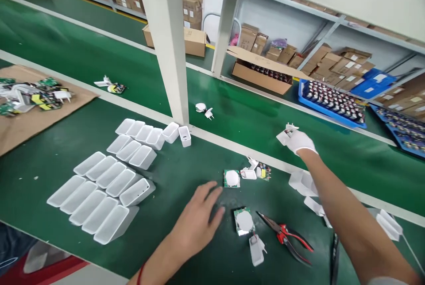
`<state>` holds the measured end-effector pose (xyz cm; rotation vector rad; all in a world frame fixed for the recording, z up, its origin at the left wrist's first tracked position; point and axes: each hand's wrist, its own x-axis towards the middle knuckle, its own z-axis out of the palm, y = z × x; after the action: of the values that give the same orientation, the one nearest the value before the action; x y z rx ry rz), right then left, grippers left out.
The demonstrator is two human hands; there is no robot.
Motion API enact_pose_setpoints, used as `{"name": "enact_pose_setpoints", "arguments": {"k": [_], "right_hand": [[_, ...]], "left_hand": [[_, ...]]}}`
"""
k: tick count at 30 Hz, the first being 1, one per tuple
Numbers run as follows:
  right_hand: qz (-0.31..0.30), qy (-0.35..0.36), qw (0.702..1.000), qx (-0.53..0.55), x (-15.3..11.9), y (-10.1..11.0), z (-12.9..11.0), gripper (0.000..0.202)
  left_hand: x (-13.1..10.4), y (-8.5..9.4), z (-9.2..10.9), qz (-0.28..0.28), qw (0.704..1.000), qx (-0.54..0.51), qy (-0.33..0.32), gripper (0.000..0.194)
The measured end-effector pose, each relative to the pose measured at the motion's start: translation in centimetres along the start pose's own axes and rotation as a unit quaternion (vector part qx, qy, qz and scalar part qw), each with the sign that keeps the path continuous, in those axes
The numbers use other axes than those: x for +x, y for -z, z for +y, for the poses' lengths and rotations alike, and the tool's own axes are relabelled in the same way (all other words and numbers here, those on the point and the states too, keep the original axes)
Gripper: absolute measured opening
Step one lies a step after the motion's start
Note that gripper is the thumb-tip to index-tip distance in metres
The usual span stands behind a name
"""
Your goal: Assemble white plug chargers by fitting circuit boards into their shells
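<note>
My left hand (199, 216) is bare and hovers over the green bench with its fingers apart, holding nothing. Close to its fingertips lies a circuit board with a round white pad (231, 178); a second such board (244, 221) is nearer me, wired to a white plug part (256, 249). My right hand (300, 141), in a white glove, reaches across the white rail and grips a white plug part (283, 136) over the green lane. Red-handled long-nose pliers (282, 233) lie right of the boards. A plug with a yellow-marked circuit board (263, 171) rests by the rail.
White rectangular housings (102, 196) stand in rows at left. Brown cardboard (20, 130) carries a pile of plug boards. A white post (171, 55) rises from the rail. Blue trays (332, 102) and an open carton (262, 76) sit beyond the lane.
</note>
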<state>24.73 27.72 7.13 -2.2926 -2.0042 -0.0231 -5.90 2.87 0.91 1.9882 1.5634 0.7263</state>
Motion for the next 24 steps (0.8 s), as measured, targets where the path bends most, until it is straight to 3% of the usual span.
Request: {"name": "enact_pose_setpoints", "arguments": {"k": [4, 7, 11, 16, 21, 24], "right_hand": [[0.041, -0.009, 0.999, -0.035, -0.1, 1.7, -1.9, 0.048], [0.064, 0.064, 0.994, -0.055, -0.3, 1.9, -7.0, 0.05], [-0.016, 0.208, 0.977, -0.046, 0.3, -0.1, -15.4, 0.058], [-0.045, 0.252, 0.966, -0.022, 0.6, -3.1, -22.2, 0.064], [-0.068, 0.265, 0.961, 0.031, 1.8, -5.7, -24.5, 0.035], [-0.045, 0.268, 0.959, 0.079, 2.1, -5.5, -24.6, 0.025]], "left_hand": [[4.1, 3.2, -3.1, 0.143, 0.982, 0.117, 0.043, 0.038], [7.5, 4.4, -4.7, 0.179, 0.966, 0.173, 0.075, 0.041], [10.0, 4.2, -5.9, 0.173, 0.962, 0.189, 0.098, 0.035], [8.6, 3.9, -4.8, 0.152, 0.949, 0.236, 0.146, 0.028], [5.1, 4.1, -2.4, 0.084, 0.952, 0.274, 0.106, 0.029], [2.7, 3.7, -1.1, 0.009, 0.979, 0.175, 0.104, 0.039]]}}
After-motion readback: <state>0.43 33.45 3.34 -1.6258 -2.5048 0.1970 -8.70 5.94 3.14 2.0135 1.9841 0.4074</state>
